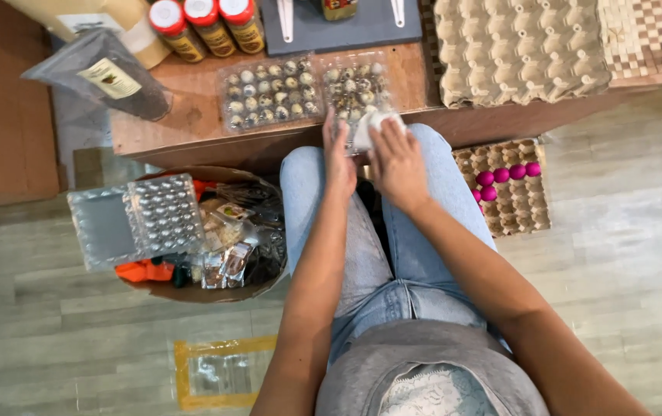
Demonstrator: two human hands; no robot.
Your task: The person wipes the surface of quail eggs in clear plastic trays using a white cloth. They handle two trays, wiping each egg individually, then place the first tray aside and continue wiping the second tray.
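Wooden desk [192, 123], edge nearest your knees: your right hand [399, 163] has its grip clamped on a white cloth [373, 123], your left hand [339, 158] flat beside it, touching the clear egg tray [354, 88].

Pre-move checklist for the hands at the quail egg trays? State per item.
1. Right hand grips the white cloth-like item: ok.
2. Left hand rests at the edge of the clear quail egg tray: ok.
3. Whether an egg sits between the hands: cannot tell, hidden.
4. Second quail egg tray lies flat and full on the wooden table: ok.
5. Floor tray with pink eggs sits apart from the knees: ok.
6. Empty clear tray lies on the full basket, overhanging its rim: not ok.
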